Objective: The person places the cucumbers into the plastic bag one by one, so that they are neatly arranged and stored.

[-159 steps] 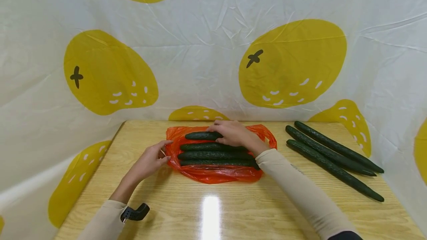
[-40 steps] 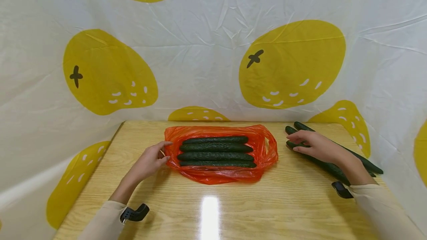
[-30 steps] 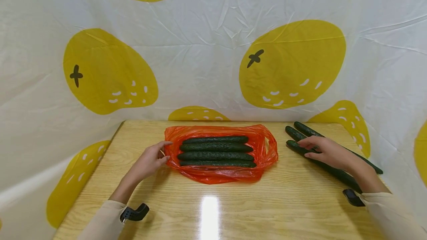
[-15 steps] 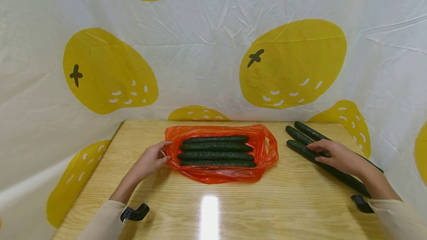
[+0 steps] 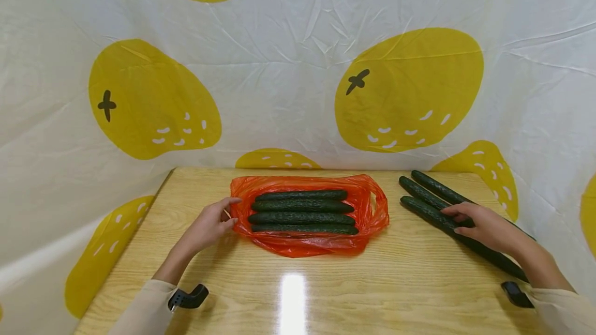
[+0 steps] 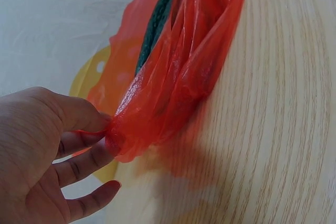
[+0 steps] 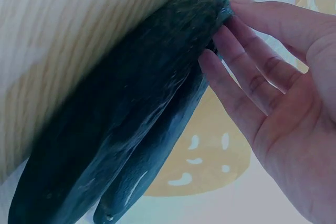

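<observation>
My left hand [image 5: 208, 226] pinches the left edge of a thin red plastic bag [image 5: 298, 248] between thumb and fingers; the left wrist view shows the pinched film [image 6: 122, 142] closely. Several dark green cucumbers [image 5: 302, 217] lie side by side in the bag's mouth. On the right, three more cucumbers lie slanted on the table. My right hand [image 5: 491, 229] hovers low over them, fingers loosely extended. In the right wrist view its thumb and fingertips are right at the side of the nearest cucumber [image 7: 136, 77], and a second cucumber [image 7: 157, 156] shows behind.
The wooden table [image 5: 242, 293] ends against a white cloth [image 5: 274, 102] printed with yellow fruit, which hangs at the back and both sides. The bag's loop handle [image 5: 379, 203] points right, toward the loose cucumbers.
My right hand has left a cucumber in the bag and gone over to the loose ones, then slid along them toward the near right. My left hand has stayed at the bag's edge.
</observation>
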`<state>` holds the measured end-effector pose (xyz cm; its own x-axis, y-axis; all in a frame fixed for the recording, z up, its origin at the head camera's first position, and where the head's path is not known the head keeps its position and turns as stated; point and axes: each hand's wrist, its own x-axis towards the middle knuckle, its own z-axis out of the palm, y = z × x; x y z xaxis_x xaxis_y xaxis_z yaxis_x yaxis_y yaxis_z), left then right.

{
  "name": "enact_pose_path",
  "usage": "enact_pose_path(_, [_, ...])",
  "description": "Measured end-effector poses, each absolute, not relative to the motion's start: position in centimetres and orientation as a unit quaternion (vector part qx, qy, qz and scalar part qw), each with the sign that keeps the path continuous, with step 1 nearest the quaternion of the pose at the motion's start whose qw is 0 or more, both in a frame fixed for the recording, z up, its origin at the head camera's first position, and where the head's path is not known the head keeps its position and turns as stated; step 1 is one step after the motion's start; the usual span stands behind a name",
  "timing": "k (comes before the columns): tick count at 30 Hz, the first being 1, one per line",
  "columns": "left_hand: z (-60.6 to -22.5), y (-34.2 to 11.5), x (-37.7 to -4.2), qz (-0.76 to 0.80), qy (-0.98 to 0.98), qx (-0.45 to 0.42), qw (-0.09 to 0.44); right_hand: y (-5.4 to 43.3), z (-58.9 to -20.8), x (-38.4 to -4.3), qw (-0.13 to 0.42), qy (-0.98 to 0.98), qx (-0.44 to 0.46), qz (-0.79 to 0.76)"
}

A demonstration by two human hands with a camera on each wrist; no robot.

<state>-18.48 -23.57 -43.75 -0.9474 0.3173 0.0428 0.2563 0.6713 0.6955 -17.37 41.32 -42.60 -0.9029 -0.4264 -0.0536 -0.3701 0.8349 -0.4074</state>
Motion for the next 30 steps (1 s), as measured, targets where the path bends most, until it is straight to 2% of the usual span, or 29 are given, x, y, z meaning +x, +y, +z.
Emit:
enact_pose_path(7, [-43.67,-23.49,-18.39,0.372,0.915,0.154,0.041,41.67,-42.98,-17.18,0.085,0.953,-0.198,-0.212])
enact_pose_path(15, [-43.76,-23.49,-18.34,0.371,0.915,0.153,0.042,41.45,-42.99,-17.39,0.131,0.951,-0.18,-0.215])
enact_pose_path(30, [-43.76,-23.41,-18.48,0.37,0.914,0.157,0.045,41.09,-43.21,-17.23,0.169,0.938,-0.212,-0.217])
